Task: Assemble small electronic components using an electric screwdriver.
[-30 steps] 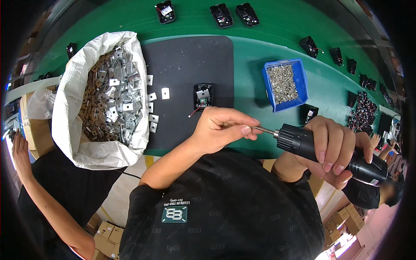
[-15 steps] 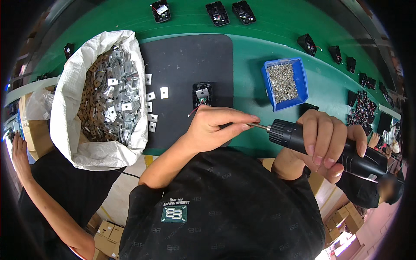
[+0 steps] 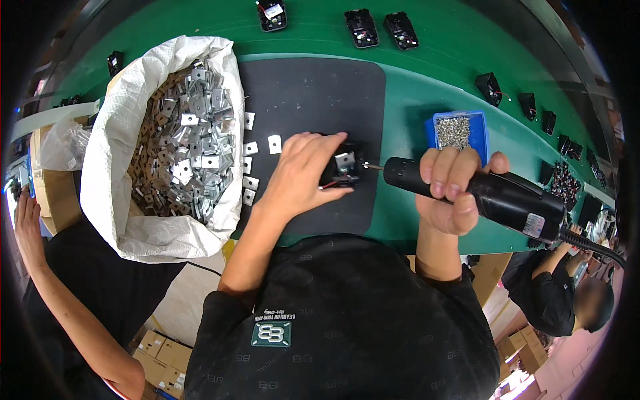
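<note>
**We see a black cylindrical power screwdriver [image 3: 510, 199] aimed at a small black plastic housing [image 3: 345, 179]**

Nearest us, our right hand [image 3: 452, 187] wraps around the power screwdriver's barrel. Its thin metal bit [image 3: 375, 167] points left at the housing's side; we cannot tell whether they touch. Our left hand [image 3: 300, 172] is half-curled, fingers and thumb gripping the housing on a black rounded mat [image 3: 300, 83]. At left, a white woven sack [image 3: 157, 247], mouth open, is heaped with silver square metal plates [image 3: 200, 137], many with a hole. Beyond our right hand, an open blue plastic bin [image 3: 481, 130] holds small silvery screws [image 3: 453, 130]. Farther off, similar black units [image 3: 361, 28] lie on green surfacing.

A second ago, our left fingers pinched the bit's tip and the housing lay unheld; now that hand grips it, and the power screwdriver has swung toward it.
</note>
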Available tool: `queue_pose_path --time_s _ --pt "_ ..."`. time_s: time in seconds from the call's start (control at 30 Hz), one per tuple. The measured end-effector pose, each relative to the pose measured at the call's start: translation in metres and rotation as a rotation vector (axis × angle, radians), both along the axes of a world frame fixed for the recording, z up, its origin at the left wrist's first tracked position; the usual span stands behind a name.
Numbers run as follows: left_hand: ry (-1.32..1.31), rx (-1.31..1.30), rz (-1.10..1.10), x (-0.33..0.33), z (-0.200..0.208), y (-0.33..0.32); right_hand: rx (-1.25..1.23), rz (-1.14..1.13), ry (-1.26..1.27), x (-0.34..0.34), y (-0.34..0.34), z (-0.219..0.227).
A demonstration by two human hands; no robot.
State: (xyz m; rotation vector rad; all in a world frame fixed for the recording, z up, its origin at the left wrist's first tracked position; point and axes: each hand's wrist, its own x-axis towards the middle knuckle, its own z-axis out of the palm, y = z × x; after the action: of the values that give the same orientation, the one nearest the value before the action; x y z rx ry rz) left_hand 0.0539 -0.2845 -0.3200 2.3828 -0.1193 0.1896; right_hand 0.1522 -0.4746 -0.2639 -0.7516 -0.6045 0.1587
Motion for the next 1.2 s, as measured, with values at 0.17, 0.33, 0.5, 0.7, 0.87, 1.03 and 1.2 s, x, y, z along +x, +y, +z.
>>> queue_pose_path --time_s 0.17,0.33,0.5,0.7,0.87,1.03,1.2 --pt "-0.074 -0.036 -0.002 0.007 -0.001 -0.009 -0.051 -0.033 0.025 -0.001 0.017 -0.007" --pt "-0.052 -0.064 -0.011 0.009 0.000 -0.007 -0.087 -0.026 -0.006 -0.001 0.020 -0.010" --pt "-0.063 -0.075 0.001 0.007 -0.003 -0.005 -0.098 -0.010 -0.019 -0.001 0.021 -0.010" --pt "-0.055 -0.088 0.007 0.009 0.000 -0.006 -0.112 0.075 -0.157 0.001 0.018 -0.010" --pt "-0.061 -0.103 0.004 0.010 -0.001 -0.006 -0.121 0.107 -0.235 0.004 0.020 -0.011" --pt "-0.043 -0.120 0.005 0.007 -0.004 -0.005 -0.130 0.131 -0.203 0.003 0.024 -0.013" --pt "-0.059 -0.142 0.003 0.010 -0.002 -0.003 -0.123 0.125 -0.236 0.005 0.025 -0.015"
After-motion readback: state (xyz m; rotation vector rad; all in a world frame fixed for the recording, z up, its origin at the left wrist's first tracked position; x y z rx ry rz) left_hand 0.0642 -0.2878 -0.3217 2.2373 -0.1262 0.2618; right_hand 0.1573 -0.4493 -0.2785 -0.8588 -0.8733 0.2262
